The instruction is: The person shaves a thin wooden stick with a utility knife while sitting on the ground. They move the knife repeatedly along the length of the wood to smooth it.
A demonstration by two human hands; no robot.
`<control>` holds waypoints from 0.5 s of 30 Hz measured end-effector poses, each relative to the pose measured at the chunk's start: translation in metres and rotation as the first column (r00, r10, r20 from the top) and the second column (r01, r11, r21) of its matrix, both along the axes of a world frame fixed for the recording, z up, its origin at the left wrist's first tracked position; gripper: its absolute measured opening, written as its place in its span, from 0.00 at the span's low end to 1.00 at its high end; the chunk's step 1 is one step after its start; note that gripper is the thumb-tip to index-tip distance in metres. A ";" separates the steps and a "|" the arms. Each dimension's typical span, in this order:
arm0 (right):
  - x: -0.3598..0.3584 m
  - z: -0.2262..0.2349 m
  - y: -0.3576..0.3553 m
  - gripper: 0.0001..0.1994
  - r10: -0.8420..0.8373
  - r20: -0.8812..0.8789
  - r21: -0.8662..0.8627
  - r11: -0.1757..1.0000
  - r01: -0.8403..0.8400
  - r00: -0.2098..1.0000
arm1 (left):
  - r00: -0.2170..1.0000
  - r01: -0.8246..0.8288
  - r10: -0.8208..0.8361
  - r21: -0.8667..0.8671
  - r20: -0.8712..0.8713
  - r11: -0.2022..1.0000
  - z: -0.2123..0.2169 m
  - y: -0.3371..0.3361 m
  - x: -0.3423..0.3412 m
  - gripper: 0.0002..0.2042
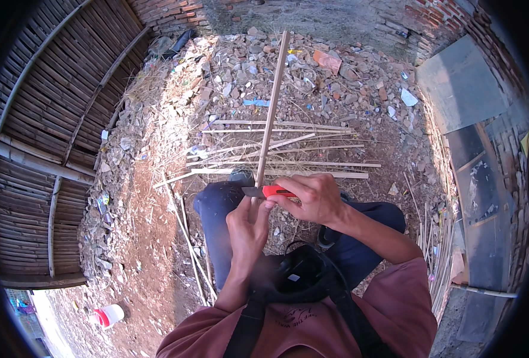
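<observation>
My right hand (pixel 312 198) grips a knife with a red handle (pixel 277 191) and a short dark blade (pixel 253 192). The blade lies across the near end of a long, narrow wooden strip (pixel 271 110), which points away from me over the ground. Below the blade, my left hand (pixel 247 224) is closed around the strip's near end, its fingers partly hidden. Both hands meet in front of my bent knees. Beyond them, several pale strips (pixel 288 164) lie roughly crosswise on the soil.
Rubble (pixel 342 89) covers the far ground up to a brick wall (pixel 175 17). A bamboo slat wall (pixel 49 89) stands at left, grey panels (pixel 462 83) lean at right. More thin strips (pixel 187 238) lie by my left knee. A red-and-white container (pixel 108 315) sits at lower left.
</observation>
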State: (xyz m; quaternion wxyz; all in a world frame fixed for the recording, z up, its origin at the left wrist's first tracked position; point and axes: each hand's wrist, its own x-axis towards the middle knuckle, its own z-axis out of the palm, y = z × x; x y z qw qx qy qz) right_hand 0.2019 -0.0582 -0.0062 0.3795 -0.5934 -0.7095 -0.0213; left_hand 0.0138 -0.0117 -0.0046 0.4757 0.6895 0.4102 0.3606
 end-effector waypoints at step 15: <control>0.005 0.000 0.001 0.17 -0.106 0.142 -0.017 0.994 0.110 0.984 | 0.986 -0.020 0.045 0.148 -0.163 0.989 -0.003 0.001 0.005 0.12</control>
